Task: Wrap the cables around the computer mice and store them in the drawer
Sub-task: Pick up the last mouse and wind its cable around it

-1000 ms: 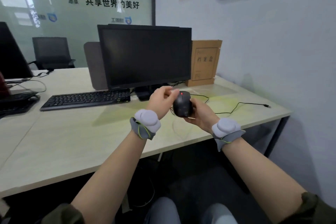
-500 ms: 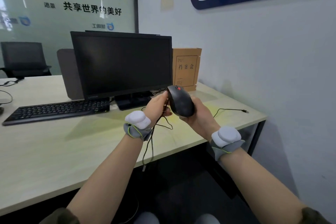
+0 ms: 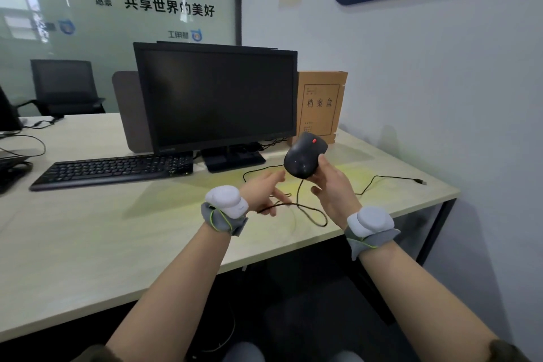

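Observation:
A black wired mouse (image 3: 304,157) with a red scroll wheel is held above the desk (image 3: 88,244) by my right hand (image 3: 333,191), which grips its lower end. The mouse cable (image 3: 313,214) hangs from the mouse, loops over the desk edge and runs to my left hand (image 3: 263,192). It passes through that hand's blurred fingers. The cable's far end, a USB plug (image 3: 421,181), lies on the desk at the right. No drawer is in view.
A black monitor (image 3: 217,97) and keyboard (image 3: 111,170) stand on the desk behind my hands. A brown file box (image 3: 321,106) leans against the white wall on the right. Loose cables (image 3: 29,150) lie far left, and an office chair (image 3: 64,85) stands beyond.
My right hand has lifted and tilted the mouse up to the right. My left hand has come off the mouse and dropped lower with the cable, pulling a loop out.

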Demonstrator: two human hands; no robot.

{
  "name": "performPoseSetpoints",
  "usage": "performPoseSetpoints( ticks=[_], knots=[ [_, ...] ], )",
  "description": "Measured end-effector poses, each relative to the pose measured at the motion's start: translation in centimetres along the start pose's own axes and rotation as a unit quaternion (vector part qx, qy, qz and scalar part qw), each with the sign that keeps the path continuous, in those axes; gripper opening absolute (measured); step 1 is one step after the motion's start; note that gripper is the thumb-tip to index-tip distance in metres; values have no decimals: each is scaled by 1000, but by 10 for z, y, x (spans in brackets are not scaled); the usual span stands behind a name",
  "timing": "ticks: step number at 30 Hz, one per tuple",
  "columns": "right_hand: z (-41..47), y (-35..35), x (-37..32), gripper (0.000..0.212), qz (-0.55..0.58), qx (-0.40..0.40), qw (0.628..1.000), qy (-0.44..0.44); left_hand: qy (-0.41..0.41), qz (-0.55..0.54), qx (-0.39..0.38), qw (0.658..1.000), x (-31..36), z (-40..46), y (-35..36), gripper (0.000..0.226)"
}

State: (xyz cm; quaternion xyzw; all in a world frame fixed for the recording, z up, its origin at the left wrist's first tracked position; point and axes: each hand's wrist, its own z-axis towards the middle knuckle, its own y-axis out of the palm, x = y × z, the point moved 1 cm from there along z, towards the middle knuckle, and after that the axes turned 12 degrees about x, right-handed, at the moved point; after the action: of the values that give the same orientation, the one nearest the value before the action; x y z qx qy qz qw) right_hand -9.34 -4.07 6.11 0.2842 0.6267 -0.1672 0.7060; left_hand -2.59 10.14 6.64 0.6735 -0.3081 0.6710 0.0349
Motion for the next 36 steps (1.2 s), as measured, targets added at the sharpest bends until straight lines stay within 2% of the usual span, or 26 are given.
performPoseSetpoints(
  ticks=[3, 5, 6, 8, 10, 12, 15, 18, 21, 23, 26, 31, 34, 36],
  knots=[
    [2, -1, -3, 28, 4, -6, 1000, -10, -19, 219, -45, 974, -7, -2, -2, 50],
    [5, -3, -7, 26, -2, -7, 1000, -24, -18, 256, -60, 965, -10, 2, 1, 61],
    [6, -2, -9, 25, -6, -17, 999, -29, 13, 221, -46, 974, -8, 5, 4, 63],
    [4, 0, -10, 24, -9, -45, 999, -22, 115, 44, 1, 992, 2, 10, 9, 62],
    [3, 4, -10, 24, 22, -68, 997, 4, 209, -101, 33, 972, 16, 9, 13, 56],
    [2, 4, -13, 26, 82, -86, 992, 38, 257, -139, 46, 955, 23, 7, 18, 54],
    [-1, -3, -23, 32, 157, -112, 980, 50, 307, -83, 70, 946, 26, 12, 22, 58],
    [-2, -10, -26, 31, 150, -99, 984, 21, 277, -94, 88, 952, 31, 16, 18, 46],
    [-1, -11, -23, 28, 107, -69, 992, -4, 201, -158, 41, 966, 34, 12, 22, 37],
    [-1, -9, -23, 27, 94, -45, 994, -20, 141, -169, 40, 975, 35, 9, 26, 35],
    [2, -8, -29, 24, 63, -10, 997, -49, 126, -126, 39, 983, 31, 6, 27, 30],
    [5, -17, -34, 23, -11, 54, 994, -95, 143, -66, -32, 987, 20, -7, 23, 39],
    [8, -24, -30, 31, -7, 72, 995, -74, 132, -33, -73, 988, 15, -12, 19, 32],
    [10, -27, -27, 29, 42, 62, 996, -38, 121, 54, -81, 988, 12, -14, 13, 27]
  ],
)
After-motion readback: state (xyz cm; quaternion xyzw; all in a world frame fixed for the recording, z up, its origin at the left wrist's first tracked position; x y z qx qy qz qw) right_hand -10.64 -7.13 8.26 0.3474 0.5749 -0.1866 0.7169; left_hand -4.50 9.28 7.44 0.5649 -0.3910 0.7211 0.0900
